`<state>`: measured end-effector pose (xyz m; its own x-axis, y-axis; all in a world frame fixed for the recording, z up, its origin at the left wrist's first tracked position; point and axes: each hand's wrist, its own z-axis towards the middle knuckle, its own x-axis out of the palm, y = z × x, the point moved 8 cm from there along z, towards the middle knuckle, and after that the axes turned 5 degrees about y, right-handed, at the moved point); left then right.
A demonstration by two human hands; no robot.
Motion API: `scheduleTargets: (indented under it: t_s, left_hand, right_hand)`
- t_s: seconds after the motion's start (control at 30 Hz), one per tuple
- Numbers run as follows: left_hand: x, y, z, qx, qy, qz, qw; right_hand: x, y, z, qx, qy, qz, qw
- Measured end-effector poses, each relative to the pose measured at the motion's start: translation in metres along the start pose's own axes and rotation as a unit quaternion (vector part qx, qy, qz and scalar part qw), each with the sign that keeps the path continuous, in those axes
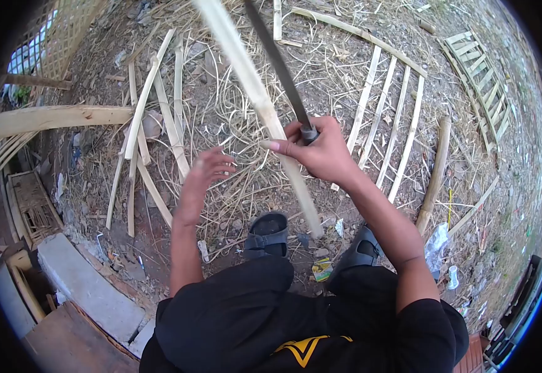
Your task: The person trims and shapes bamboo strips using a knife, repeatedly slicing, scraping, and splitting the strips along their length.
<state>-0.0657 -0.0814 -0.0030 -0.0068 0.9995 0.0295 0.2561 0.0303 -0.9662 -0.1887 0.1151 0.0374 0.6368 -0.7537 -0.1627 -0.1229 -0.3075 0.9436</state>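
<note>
My right hand (324, 149) is closed around the handle of a long, dark-bladed knife (278, 65), whose blade points up and away from me. The thumb of that same hand presses on a pale split bamboo strip (255, 93), which slants from the top of the view down toward my feet. My left hand (205, 177) is off to the left of the strip, touching nothing, with its fingers apart and slightly blurred. Beneath both hands lies a tangle of thin bamboo shavings (246, 146) on the dirt.
Split bamboo strips (174, 118) lie at left near a thick plank (53, 121). Several slats (386, 115) and a bamboo pole (435, 168) lie at right, with a slatted bamboo frame (479, 81) beyond. Concrete blocks (90, 286) edge the lower left. My sandals (266, 233) stand below.
</note>
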Motion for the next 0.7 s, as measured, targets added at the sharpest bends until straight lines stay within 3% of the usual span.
scheduleTargets:
  t_s: [0.07,0.13,0.2,0.23,0.27,0.33,0.37,0.4,0.43,0.47,0.53,0.6,0.7]
  left_hand:
    - [0.065,0.009,-0.004,-0.03,0.09,-0.049,0.994]
    - [0.107,0.024,-0.011,-0.091,0.129,-0.118,0.98]
    - [0.117,0.035,-0.018,-0.196,0.117,-0.163,0.96]
    - [0.117,0.043,-0.017,-0.189,0.056,-0.141,0.97]
    - [0.116,0.045,-0.017,-0.19,0.054,-0.142,0.97]
    - [0.111,0.044,-0.016,-0.172,0.033,-0.15,0.973]
    - [0.106,0.045,-0.012,-0.139,0.019,-0.083,0.987]
    - [0.103,0.043,-0.011,-0.14,0.017,-0.083,0.987]
    - [0.098,0.043,-0.011,-0.161,0.007,-0.097,0.982]
    - [0.094,0.044,-0.011,-0.182,-0.002,-0.111,0.977]
    - [0.091,0.044,-0.008,-0.172,0.015,-0.129,0.976]
    - [0.093,0.042,-0.007,-0.188,0.034,-0.123,0.974]
    - [0.095,0.041,-0.011,-0.212,0.05,-0.171,0.961]
  right_hand:
    - [0.008,-0.016,0.002,0.045,-0.033,0.165,0.985]
    - [0.012,-0.035,0.004,0.084,-0.088,0.246,0.962]
    - [0.016,-0.052,0.008,0.087,-0.114,0.273,0.951]
    - [0.015,-0.061,0.008,0.088,-0.146,0.302,0.938]
    - [0.016,-0.067,0.008,0.089,-0.144,0.302,0.938]
    - [0.008,-0.076,0.003,0.104,-0.15,0.196,0.963]
    - [0.001,-0.079,0.002,0.107,-0.167,0.114,0.973]
    - [-0.004,-0.084,-0.001,0.107,-0.165,0.114,0.974]
    - [-0.009,-0.079,-0.002,0.083,-0.139,-0.021,0.987]
    - [-0.008,-0.073,-0.003,0.057,-0.112,-0.156,0.98]
    - [-0.004,-0.065,-0.008,0.042,-0.099,-0.22,0.97]
    - [0.012,-0.058,-0.01,-0.06,-0.058,-0.398,0.914]
    - [0.016,-0.066,-0.008,-0.034,-0.043,-0.394,0.917]
